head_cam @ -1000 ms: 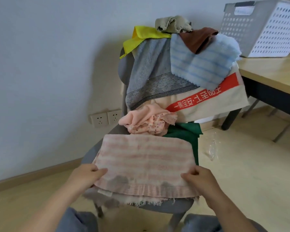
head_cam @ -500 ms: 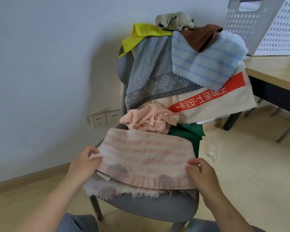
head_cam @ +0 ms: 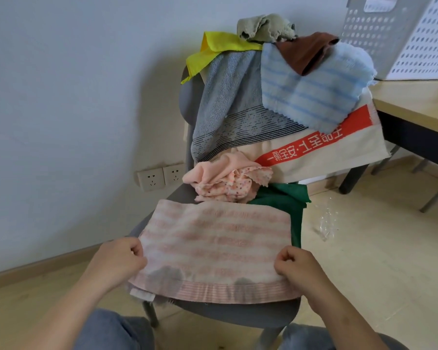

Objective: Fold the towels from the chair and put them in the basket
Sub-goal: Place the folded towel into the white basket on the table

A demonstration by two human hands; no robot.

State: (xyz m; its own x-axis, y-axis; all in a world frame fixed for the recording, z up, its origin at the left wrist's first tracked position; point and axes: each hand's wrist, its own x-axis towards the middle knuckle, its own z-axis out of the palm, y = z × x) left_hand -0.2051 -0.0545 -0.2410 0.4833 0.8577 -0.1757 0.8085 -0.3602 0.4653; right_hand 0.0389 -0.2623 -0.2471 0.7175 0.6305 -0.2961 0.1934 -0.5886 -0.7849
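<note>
Well, the grey chair [head_cam: 238, 314] stands just beyond our fingers [head_cam: 134, 248], its back heaped with a grey towel [head_cam: 225, 109], a cream towel [head_cam: 339, 152] with a red band and a blue striped cloth [head_cam: 309, 92]. The perforated basket [head_cam: 390, 34] sits well up and to the right of our right fingers, on the wooden desk [head_cam: 415, 102]. Between our two sets of fingers lies the pink striped towel [head_cam: 213, 248], spread on the front of the seat with its near hem over the seat's edge. A peach cloth [head_cam: 225, 183] and a green cloth [head_cam: 283, 200] are crumpled just past its far edge.

Our left hand [head_cam: 116, 263] and right hand [head_cam: 299, 269] each hold a side edge, fingers curled in and pinching the cloth. The thumbs we cannot make out.

A paler layer peeks out below our left fingers, possibly the towel's underside. If we pinch only the top layer, we judge the fold would slip askew on lifting. The far edge could also drag the peach cloth off the seat.
</note>
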